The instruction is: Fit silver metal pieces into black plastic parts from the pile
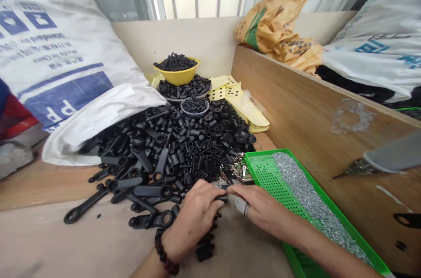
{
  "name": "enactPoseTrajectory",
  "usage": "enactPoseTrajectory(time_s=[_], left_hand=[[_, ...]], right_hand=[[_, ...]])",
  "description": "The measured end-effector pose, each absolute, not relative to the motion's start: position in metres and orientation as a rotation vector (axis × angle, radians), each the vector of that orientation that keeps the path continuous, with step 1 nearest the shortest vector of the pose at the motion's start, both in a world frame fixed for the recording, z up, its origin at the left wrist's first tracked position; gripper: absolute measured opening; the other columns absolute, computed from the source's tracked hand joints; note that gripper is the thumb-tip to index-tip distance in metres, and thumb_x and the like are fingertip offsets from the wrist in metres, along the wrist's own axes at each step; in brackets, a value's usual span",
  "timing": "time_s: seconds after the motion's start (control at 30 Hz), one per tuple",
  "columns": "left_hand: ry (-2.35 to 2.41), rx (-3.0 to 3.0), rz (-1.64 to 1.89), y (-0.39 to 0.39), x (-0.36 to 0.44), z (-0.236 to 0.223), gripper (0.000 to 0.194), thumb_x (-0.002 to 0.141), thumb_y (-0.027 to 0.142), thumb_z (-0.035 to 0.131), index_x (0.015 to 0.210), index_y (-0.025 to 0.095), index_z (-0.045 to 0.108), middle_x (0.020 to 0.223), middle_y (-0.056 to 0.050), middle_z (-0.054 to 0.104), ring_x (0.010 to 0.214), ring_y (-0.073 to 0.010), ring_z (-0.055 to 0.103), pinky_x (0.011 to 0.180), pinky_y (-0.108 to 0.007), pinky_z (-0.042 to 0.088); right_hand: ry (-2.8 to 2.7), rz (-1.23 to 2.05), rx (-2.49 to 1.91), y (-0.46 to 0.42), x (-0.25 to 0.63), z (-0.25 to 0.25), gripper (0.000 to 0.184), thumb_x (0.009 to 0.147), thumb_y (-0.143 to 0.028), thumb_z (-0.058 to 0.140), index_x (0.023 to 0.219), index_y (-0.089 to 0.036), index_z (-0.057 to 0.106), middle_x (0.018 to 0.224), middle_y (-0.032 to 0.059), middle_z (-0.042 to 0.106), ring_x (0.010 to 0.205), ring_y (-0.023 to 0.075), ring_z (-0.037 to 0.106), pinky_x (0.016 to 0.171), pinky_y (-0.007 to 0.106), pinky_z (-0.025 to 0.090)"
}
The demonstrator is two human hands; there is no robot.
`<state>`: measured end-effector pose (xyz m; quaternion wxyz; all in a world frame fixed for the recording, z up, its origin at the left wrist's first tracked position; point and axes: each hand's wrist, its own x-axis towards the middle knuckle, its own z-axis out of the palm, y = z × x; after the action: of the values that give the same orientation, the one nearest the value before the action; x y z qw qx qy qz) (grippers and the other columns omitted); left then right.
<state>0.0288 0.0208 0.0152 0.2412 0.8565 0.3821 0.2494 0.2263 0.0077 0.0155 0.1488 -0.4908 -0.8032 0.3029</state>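
In the middle of the head view, my left hand [197, 210], with a dark bead bracelet at the wrist, is closed with its fingertips on a small black plastic part [222, 198]. My right hand [258, 202] meets it from the other side, fingers pinched at the same part. A ring and a grey wrapping [237, 204] show on the right hand's fingers. Just beyond both hands rises a heap of black plastic parts [184, 146], with small shiny metal pieces [238, 165] at its right edge. More black pieces [205, 251] lie partly hidden below my left hand.
A green perforated tray [263, 168] of small silvery pieces [305, 194] stands right. Behind the heap are a yellow bowl [180, 77], a small bowl [194, 115] and yellow cards [251, 115]. A white sack [82, 50] leans left; a wooden board [296, 89] bounds the right.
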Motion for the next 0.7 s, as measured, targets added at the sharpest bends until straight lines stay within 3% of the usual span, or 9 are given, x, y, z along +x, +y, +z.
enactPoseTrajectory(time_s=[0.17, 0.27, 0.4, 0.57, 0.7], left_hand=[[1.191, 2.473, 0.485, 0.035, 0.035, 0.005, 0.012, 0.080, 0.009, 0.061, 0.084, 0.017, 0.069, 0.074, -0.004, 0.068, 0.077, -0.0219, 0.055, 0.068, -0.032, 0.047], [1.226, 2.504, 0.430, 0.035, 0.039, 0.001, 0.012, 0.079, 0.009, 0.061, 0.076, 0.018, 0.069, 0.068, -0.005, 0.065, 0.075, -0.0232, 0.053, 0.064, -0.032, 0.043], [1.233, 2.532, 0.397, 0.032, 0.041, 0.001, 0.015, 0.081, 0.011, 0.060, 0.069, 0.018, 0.065, 0.069, -0.003, 0.065, 0.074, -0.0214, 0.053, 0.064, -0.031, 0.041], [1.297, 2.504, 0.472, 0.025, 0.040, 0.003, 0.003, 0.083, 0.021, 0.062, 0.082, 0.018, 0.063, 0.080, -0.004, 0.067, 0.078, -0.0211, 0.056, 0.070, -0.032, 0.045], [1.313, 2.451, 0.696, 0.018, 0.040, 0.006, 0.012, 0.086, 0.030, 0.059, 0.087, 0.017, 0.058, 0.083, -0.005, 0.065, 0.078, -0.0219, 0.057, 0.070, -0.034, 0.047]], right_hand=[[-2.461, 0.600, -1.769, 0.036, 0.225, 0.022, 0.041, 0.065, 0.003, 0.042, 0.096, -0.016, 0.060, 0.096, 0.0075, 0.067, 0.089, 0.0216, 0.061, 0.072, 0.027, 0.042], [-2.466, 0.545, -1.858, 0.044, 0.214, 0.019, 0.027, 0.069, 0.000, 0.046, 0.086, -0.014, 0.061, 0.092, 0.0126, 0.068, 0.083, 0.0239, 0.063, 0.068, 0.028, 0.041], [-2.456, 0.497, -1.897, 0.049, 0.203, 0.012, 0.022, 0.072, -0.001, 0.047, 0.085, -0.014, 0.060, 0.086, 0.0135, 0.068, 0.076, 0.0221, 0.064, 0.063, 0.027, 0.040], [-2.462, 0.519, -1.799, 0.048, 0.205, 0.012, 0.022, 0.067, -0.002, 0.045, 0.077, -0.017, 0.057, 0.075, 0.0064, 0.066, 0.070, 0.0197, 0.061, 0.059, 0.025, 0.037], [-2.204, 0.931, -1.501, 0.040, 0.207, 0.009, 0.016, 0.069, -0.010, 0.041, 0.074, -0.020, 0.053, 0.060, -0.0020, 0.055, 0.055, 0.0148, 0.053, 0.050, 0.023, 0.036]])
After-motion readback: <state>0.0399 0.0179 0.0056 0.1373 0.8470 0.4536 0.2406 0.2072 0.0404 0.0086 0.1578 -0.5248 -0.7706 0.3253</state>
